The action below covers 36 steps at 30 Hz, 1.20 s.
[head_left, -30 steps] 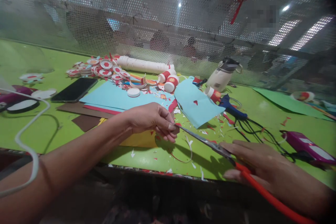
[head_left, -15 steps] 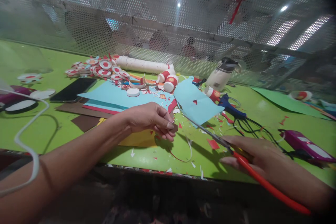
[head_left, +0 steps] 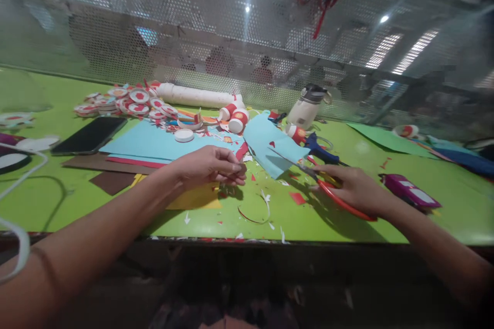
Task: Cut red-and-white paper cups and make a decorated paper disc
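My left hand (head_left: 210,167) hovers over the green table (head_left: 69,195), fingers pinched on a small dark paper piece (head_left: 241,168) above a yellow sheet (head_left: 195,199). My right hand (head_left: 353,187) grips red-handled scissors (head_left: 328,190) low over the table, blades pointing left toward a light blue paper sheet (head_left: 266,144). A small red scrap (head_left: 297,198) lies between the hands, among many paper snippets.
Stacked blue, red and brown sheets (head_left: 154,144), a black phone (head_left: 90,134), red-white round pieces (head_left: 127,103), a white tube (head_left: 196,96), a white bottle (head_left: 306,108), a blue glue gun (head_left: 320,148), and a purple tool (head_left: 409,190) lie about. A perforated screen stands behind.
My right hand has drawn the scissors away from my left hand, rightward and down toward the table. A red scrap now lies on the table. The left hand keeps its pinch.
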Motion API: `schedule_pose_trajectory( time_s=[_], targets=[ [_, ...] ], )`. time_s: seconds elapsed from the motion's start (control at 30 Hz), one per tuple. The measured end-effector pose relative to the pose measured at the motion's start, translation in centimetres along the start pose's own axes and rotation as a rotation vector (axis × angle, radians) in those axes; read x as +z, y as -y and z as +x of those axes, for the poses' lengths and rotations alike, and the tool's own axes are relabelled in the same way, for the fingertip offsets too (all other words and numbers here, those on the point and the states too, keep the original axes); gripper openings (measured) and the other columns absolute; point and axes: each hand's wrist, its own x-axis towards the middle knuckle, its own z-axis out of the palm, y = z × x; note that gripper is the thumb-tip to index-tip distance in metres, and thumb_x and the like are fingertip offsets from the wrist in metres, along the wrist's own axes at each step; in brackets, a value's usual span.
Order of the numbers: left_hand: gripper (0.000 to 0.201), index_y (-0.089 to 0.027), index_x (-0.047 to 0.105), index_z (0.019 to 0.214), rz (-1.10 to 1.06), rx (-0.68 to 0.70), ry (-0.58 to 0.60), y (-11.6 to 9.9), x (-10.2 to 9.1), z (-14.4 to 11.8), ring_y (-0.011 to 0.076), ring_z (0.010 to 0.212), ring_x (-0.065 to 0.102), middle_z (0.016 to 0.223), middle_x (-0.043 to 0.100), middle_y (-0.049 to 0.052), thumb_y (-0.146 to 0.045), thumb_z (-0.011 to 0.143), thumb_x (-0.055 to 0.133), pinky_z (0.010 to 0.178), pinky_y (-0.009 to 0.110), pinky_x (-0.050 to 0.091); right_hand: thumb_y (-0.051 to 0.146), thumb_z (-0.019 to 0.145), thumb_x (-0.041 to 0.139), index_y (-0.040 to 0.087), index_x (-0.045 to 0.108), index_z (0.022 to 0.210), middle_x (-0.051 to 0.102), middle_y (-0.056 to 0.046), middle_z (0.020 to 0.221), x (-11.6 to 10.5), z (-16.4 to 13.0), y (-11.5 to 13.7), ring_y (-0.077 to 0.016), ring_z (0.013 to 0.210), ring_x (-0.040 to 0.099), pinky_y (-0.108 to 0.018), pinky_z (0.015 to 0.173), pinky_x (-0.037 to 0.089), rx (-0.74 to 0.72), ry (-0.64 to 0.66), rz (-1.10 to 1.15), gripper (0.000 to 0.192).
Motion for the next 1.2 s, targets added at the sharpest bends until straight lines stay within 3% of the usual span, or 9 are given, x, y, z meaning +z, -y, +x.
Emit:
schedule_pose_trajectory(
  time_s=[0.33, 0.6, 0.8, 0.9, 1.0, 1.1, 1.2],
  targets=[
    [0.022, -0.013, 0.059, 0.073, 0.022, 0.006, -0.065, 0.4, 0.0, 0.4, 0.0165, 0.076, 0.069, 0.074, 0.071, 0.005, -0.018, 0.064, 0.078, 0.076, 0.027, 0.053, 0.036, 0.081, 0.057, 0.018, 0.060, 0.120, 0.065, -0.008, 0.117, 3.0, 2.4, -2.4, -0.0248, 0.103, 0.062, -0.034, 0.087, 0.047, -0.025, -0.133, 0.081, 0.044],
    [0.018, -0.012, 0.061, 0.077, 0.022, 0.042, -0.029, 0.5, -0.2, 0.4, 0.0175, 0.077, 0.069, 0.077, 0.072, 0.008, -0.016, 0.067, 0.076, 0.080, 0.030, 0.054, 0.037, 0.084, 0.054, 0.012, 0.057, 0.122, 0.065, -0.014, 0.109, 4.7, 3.5, 0.0, -0.0264, 0.097, 0.061, -0.032, 0.083, 0.046, 0.060, -0.166, -0.025, 0.046],
    [0.015, -0.012, 0.061, 0.077, 0.037, 0.055, -0.059, 0.3, -0.2, 0.3, 0.0167, 0.075, 0.069, 0.076, 0.072, 0.008, -0.014, 0.069, 0.074, 0.078, 0.029, 0.054, 0.038, 0.083, 0.056, 0.014, 0.056, 0.123, 0.060, -0.015, 0.106, 3.5, 3.5, -0.5, -0.0262, 0.094, 0.058, -0.033, 0.080, 0.044, 0.018, -0.038, -0.107, 0.046],
    [0.013, -0.012, 0.062, 0.075, 0.022, 0.068, -0.074, 0.4, -0.3, 0.5, 0.0171, 0.076, 0.069, 0.077, 0.071, 0.009, -0.014, 0.069, 0.073, 0.079, 0.030, 0.054, 0.041, 0.084, 0.056, 0.013, 0.060, 0.117, 0.059, -0.014, 0.104, 2.4, 2.9, -0.2, -0.0249, 0.094, 0.056, -0.034, 0.081, 0.043, -0.015, -0.084, -0.105, 0.044],
    [0.010, -0.012, 0.063, 0.073, -0.004, 0.070, -0.086, 0.6, -0.5, 0.7, 0.0187, 0.075, 0.068, 0.076, 0.071, 0.009, -0.013, 0.069, 0.072, 0.079, 0.033, 0.054, 0.036, 0.087, 0.053, 0.014, 0.066, 0.105, 0.060, -0.013, 0.101, 1.6, 1.6, 1.3, -0.0236, 0.095, 0.054, -0.034, 0.082, 0.042, -0.136, -0.128, -0.090, 0.032],
    [0.010, -0.012, 0.064, 0.074, -0.002, 0.083, -0.070, 0.7, -0.8, 0.9, 0.0194, 0.074, 0.069, 0.076, 0.070, 0.010, -0.014, 0.069, 0.072, 0.079, 0.034, 0.054, 0.034, 0.086, 0.054, 0.016, 0.068, 0.097, 0.061, -0.011, 0.094, 1.3, 0.1, 3.0, -0.0226, 0.091, 0.053, -0.033, 0.082, 0.042, -0.304, 0.008, -0.090, 0.026],
    [0.010, -0.011, 0.064, 0.075, 0.013, 0.095, -0.064, 0.8, -1.0, 1.0, 0.0190, 0.073, 0.068, 0.076, 0.070, 0.010, -0.014, 0.069, 0.072, 0.079, 0.035, 0.054, 0.032, 0.084, 0.057, 0.015, 0.067, 0.097, 0.061, -0.011, 0.093, 1.3, -0.6, 4.0, -0.0227, 0.091, 0.053, -0.033, 0.082, 0.041, -0.362, 0.106, -0.127, 0.023]
  ],
)
